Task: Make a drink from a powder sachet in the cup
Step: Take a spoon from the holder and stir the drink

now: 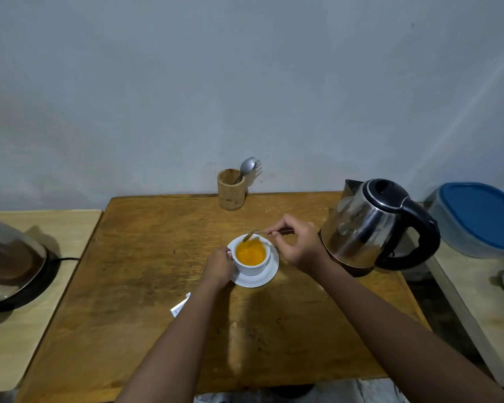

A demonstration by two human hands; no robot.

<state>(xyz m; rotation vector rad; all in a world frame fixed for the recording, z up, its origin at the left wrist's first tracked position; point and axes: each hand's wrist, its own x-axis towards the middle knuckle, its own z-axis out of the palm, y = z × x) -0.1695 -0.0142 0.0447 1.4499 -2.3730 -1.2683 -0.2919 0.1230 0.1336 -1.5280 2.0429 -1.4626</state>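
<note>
A white cup point(252, 267) full of orange liquid stands on a white saucer point(266, 277) in the middle of the wooden table point(146, 286). My left hand point(218, 269) grips the cup's handle on its left side. My right hand point(296, 242) pinches a small spoon point(255, 233) by its dark handle, and the bowl of the spoon hovers over the cup's far rim. A white sachet point(180, 306) lies on the table, partly hidden behind my left forearm.
A steel electric kettle point(370, 225) with a black handle stands just right of my right hand. A wooden holder point(231, 189) with a spoon and a fork is at the table's far edge. A metal appliance point(10, 263) sits left, a blue-lidded container point(480, 219) right.
</note>
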